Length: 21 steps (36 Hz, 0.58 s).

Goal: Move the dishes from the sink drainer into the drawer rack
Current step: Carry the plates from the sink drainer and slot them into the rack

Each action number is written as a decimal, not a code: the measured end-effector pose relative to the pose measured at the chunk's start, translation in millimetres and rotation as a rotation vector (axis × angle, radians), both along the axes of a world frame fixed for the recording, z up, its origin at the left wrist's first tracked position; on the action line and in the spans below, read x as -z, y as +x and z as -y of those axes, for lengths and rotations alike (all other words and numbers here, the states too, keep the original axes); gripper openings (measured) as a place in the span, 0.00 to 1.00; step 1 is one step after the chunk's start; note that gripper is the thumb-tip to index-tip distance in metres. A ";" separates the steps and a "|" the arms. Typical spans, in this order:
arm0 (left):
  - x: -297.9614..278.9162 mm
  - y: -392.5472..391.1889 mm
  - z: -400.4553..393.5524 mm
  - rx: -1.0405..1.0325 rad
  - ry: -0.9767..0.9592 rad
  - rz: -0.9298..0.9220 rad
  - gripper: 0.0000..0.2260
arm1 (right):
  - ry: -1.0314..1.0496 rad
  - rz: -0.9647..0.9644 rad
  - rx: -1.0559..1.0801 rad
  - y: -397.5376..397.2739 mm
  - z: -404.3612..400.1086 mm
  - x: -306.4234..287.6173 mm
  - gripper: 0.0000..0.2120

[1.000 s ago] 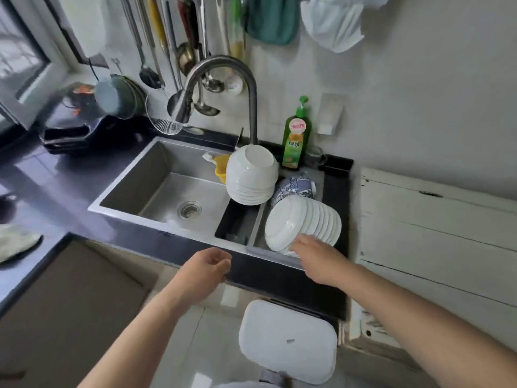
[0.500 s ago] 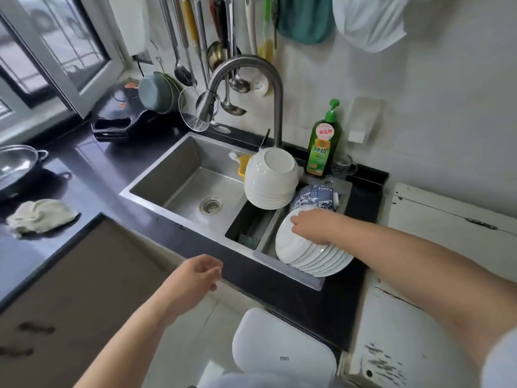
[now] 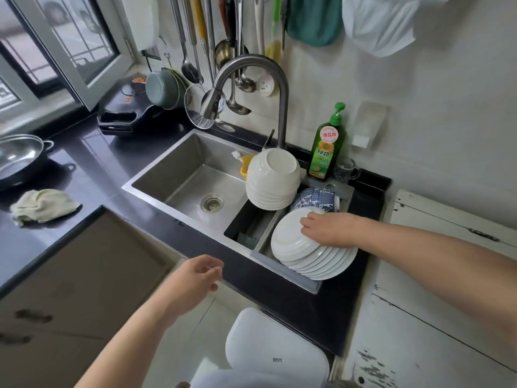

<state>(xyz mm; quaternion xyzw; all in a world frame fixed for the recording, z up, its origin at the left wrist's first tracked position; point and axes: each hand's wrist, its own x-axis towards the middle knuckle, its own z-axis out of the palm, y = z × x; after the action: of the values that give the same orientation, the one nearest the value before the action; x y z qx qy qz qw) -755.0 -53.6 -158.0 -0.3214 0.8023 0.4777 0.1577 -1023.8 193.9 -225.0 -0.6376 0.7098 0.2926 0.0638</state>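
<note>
The right hand [image 3: 324, 229] is laid on the stack of white plates [image 3: 305, 247], with its fingers stretched flat over the face of the front plate and pointing away to the left; whether the thumb is hooked behind the upper rims cannot be told. The plates are stood on edge and leant back, packed face to face, so the row's long axis runs from under this grip toward the near right, where the last rims overhang the front edge of the drainer [image 3: 285, 271]. The stack is therefore directly beneath the grip, and a lift is judged to need the rims gathered from above and from the near side.

Just beyond the grip a blue patterned bowl [image 3: 316, 198] is lying on its side, and further to the left a pile of white bowls [image 3: 272, 180] is set upside down. The left hand [image 3: 193, 278] is held well apart, nearer the body and in front of the dark counter [image 3: 95, 169], its fingers loosely curled round nothing. The right hand is the nearer one. No drawer rack is seen.
</note>
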 end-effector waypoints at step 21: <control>24.3 0.3 -18.0 -0.145 0.393 0.029 0.09 | -0.988 0.532 0.733 65.4 -36.1 -35.1 0.23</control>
<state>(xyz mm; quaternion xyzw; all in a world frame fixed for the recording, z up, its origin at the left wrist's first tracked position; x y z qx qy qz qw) -754.7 -35.6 -182.4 -0.3482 0.6661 0.6304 0.1939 -958.4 230.0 -189.9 -0.3599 0.8911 -0.2745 0.0327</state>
